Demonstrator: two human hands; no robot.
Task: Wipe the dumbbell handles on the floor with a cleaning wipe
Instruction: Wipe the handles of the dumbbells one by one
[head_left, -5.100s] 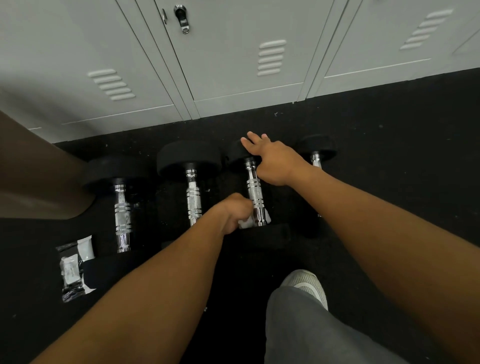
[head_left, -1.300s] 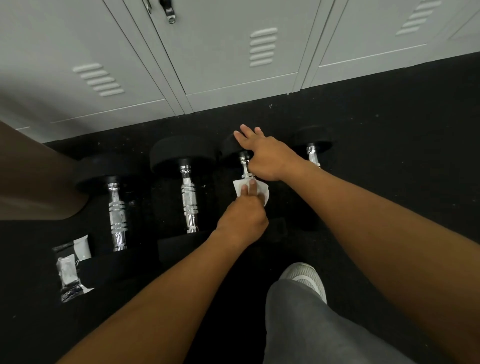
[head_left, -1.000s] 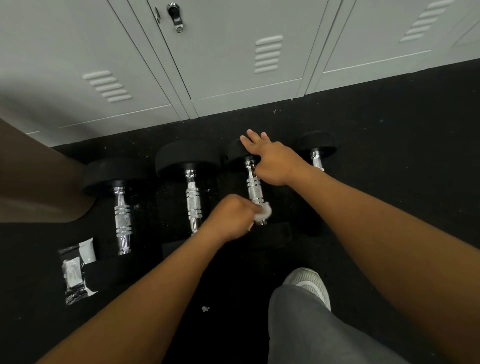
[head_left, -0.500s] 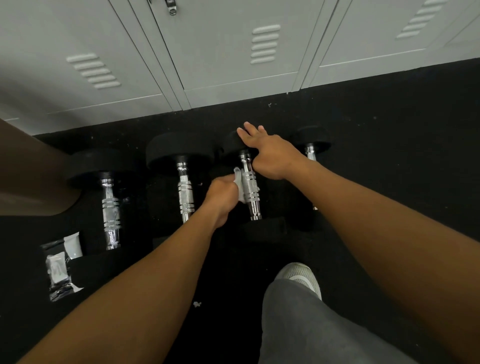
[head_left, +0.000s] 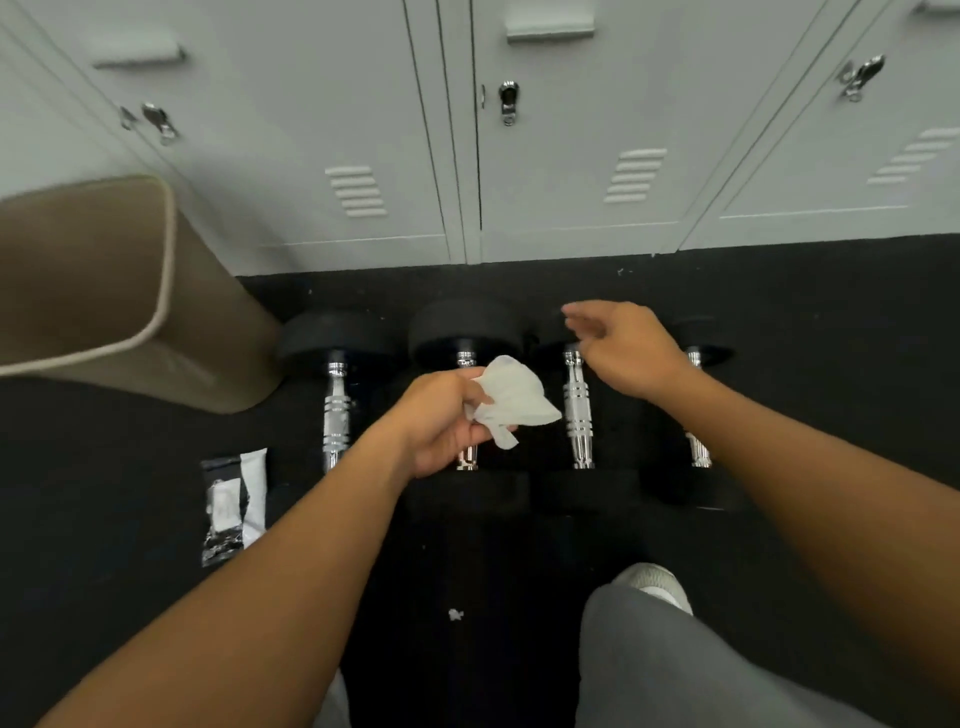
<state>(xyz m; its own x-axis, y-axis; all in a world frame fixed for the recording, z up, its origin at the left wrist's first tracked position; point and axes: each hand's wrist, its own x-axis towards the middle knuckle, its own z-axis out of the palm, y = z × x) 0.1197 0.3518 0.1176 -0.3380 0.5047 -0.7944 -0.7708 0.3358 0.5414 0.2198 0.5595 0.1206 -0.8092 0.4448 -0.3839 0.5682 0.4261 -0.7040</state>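
Four dumbbells (head_left: 578, 410) side by side on black floor (head_left: 831, 364), in front of lockers (head_left: 571, 156). Left hand (head_left: 441, 421) raised above second handle (head_left: 466, 457), fingers pinched on crumpled white wipe (head_left: 511, 402), clear of metal. Right hand (head_left: 623, 348) hovering over third dumbbell's far weight, fingers loosely apart, gripping nothing. Wrapper (head_left: 234, 504) lies near left. Advice: refold wipe to fresh face, steady weight, wrap handle fully, stroke end to end.

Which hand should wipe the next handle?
Probably the left hand: it already grips the wipe, raised over the dumbbell row. The right hand is open and empty, near the far weight of the third dumbbell, better placed to steady one. The rightmost dumbbell looks a likely next target.
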